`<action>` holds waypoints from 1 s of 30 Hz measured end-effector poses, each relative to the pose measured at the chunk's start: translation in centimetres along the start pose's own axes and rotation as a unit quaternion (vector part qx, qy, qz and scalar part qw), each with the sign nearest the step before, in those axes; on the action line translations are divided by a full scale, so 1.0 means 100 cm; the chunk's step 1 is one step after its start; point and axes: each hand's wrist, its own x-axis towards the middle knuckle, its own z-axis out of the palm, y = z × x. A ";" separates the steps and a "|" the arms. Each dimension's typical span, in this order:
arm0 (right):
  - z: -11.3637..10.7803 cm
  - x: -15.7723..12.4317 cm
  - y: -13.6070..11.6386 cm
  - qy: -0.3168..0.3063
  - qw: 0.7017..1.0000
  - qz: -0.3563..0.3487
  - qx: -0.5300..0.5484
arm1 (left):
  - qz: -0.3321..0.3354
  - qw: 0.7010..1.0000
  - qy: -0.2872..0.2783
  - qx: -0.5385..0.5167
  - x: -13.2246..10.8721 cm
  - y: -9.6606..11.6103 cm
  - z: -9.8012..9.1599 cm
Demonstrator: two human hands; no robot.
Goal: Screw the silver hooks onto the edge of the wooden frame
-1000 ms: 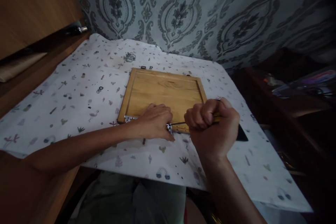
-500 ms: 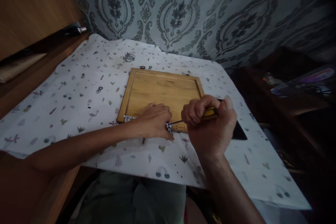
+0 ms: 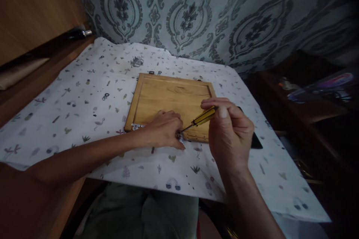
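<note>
A framed wooden panel (image 3: 171, 97) lies flat on the table. My left hand (image 3: 165, 129) rests over its front edge with bent fingers, holding a small metal hinge (image 3: 181, 139) there between thumb and fingers; much of the hinge is hidden. In my right hand (image 3: 232, 134) is a screwdriver (image 3: 204, 116) with a yellow and black handle, pinched at the handle's end by thumb and fingers. Its shaft slants down left and the tip meets the hinge. A second metal hinge (image 3: 135, 126) sits at the panel's front left corner.
A white printed cloth (image 3: 112, 157) covers the table. Behind the panel lie a few small dark metal pieces (image 3: 152, 72). Something flat and black (image 3: 256, 142) shows beyond my right hand. A patterned wall (image 3: 190, 11) borders the back, and a wooden ledge (image 3: 75, 52) the left.
My right hand has loosened from a fist round the screwdriver handle to a fingertip hold, moving slightly right and baring the handle. My left hand stays in place.
</note>
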 end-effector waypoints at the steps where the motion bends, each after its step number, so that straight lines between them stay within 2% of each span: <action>1: -0.001 0.001 0.000 0.002 1.000 -0.009 -0.005 | -0.001 1.000 -0.002 -0.001 0.000 0.000 0.000; 4: -0.003 0.004 -0.001 0.021 1.000 0.002 -0.005 | -0.004 1.000 -0.004 0.000 0.000 0.000 -0.001; 6: -0.004 0.005 -0.003 0.028 0.999 0.035 0.005 | -0.005 1.000 -0.006 0.000 -0.001 0.001 -0.002; 9: -0.006 0.006 -0.006 0.006 0.994 0.099 0.040 | -0.005 1.000 -0.007 0.000 -0.002 0.003 -0.004; 11: -0.008 0.008 -0.006 -0.017 0.991 0.117 0.056 | -0.007 1.000 -0.009 0.000 -0.002 0.003 -0.005; 21: -0.021 0.011 -0.008 -0.123 0.987 0.095 -0.028 | -0.020 1.000 -0.014 0.002 -0.003 0.005 -0.005; 30: -0.017 0.007 -0.007 -0.083 0.988 0.126 -0.012 | 0.002 1.000 0.004 -0.010 -0.001 0.001 -0.001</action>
